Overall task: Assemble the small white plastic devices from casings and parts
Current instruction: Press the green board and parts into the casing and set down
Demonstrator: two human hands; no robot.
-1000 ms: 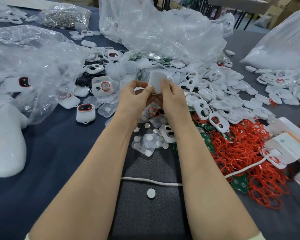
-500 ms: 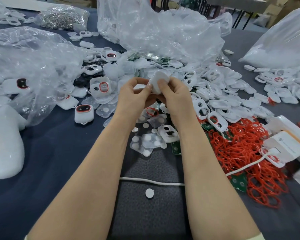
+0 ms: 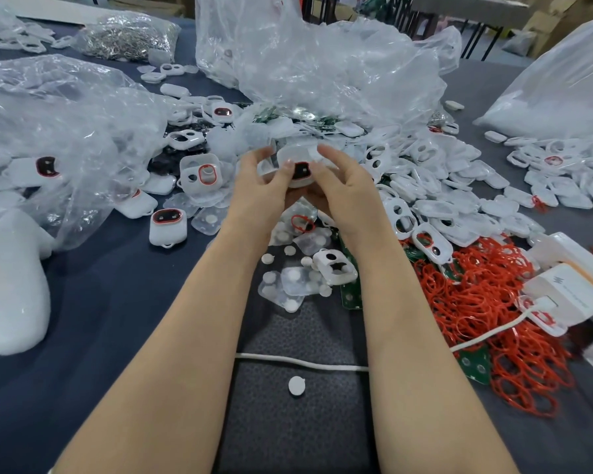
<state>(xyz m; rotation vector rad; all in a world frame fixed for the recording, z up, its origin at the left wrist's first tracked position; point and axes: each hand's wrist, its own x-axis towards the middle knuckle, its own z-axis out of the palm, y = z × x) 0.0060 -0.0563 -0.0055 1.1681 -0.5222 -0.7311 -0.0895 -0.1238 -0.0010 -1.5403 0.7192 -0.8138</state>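
White device [image 3: 297, 165] sits in the air above the middle of the counter [image 3: 117, 302], held between both hands over a heap of parts. The counter is covered in dark blue cloth, with a darker textured mat [image 3: 298, 432] at the near edge; a white cable [image 3: 302, 362] crosses the mat and a single white disc [image 3: 295, 385] lies just in front of it. Behind the counter are dark metal furniture legs [image 3: 476, 35] and cardboard boxes [image 3: 562, 25]. A crumpled clear bag [image 3: 65, 131] on the left holds white casings with dark windows. A second clear bag [image 3: 322, 63] slumps at the back centre, and its contents are hard to make out. A third bag [image 3: 562, 80] on the right is full of something white. A small bag of shiny metal bits [image 3: 131, 35] sits far back on the left. Loose white shells [image 3: 442, 186] spill across the centre and right, next to a tangle of red rings [image 3: 476, 302] and green circuit boards [image 3: 351, 292], and a white box [image 3: 569, 295] sits at the right edge. One finished unit [image 3: 167, 225] with a red-rimmed dark window lies alone on the cloth to the left. The held device is a rounded white shell with a dark window edged in red facing the camera. The left hand [image 3: 261, 189] and right hand [image 3: 343, 186] pinch it from either side, thumbs on its front face, with the other fingers partly raised.
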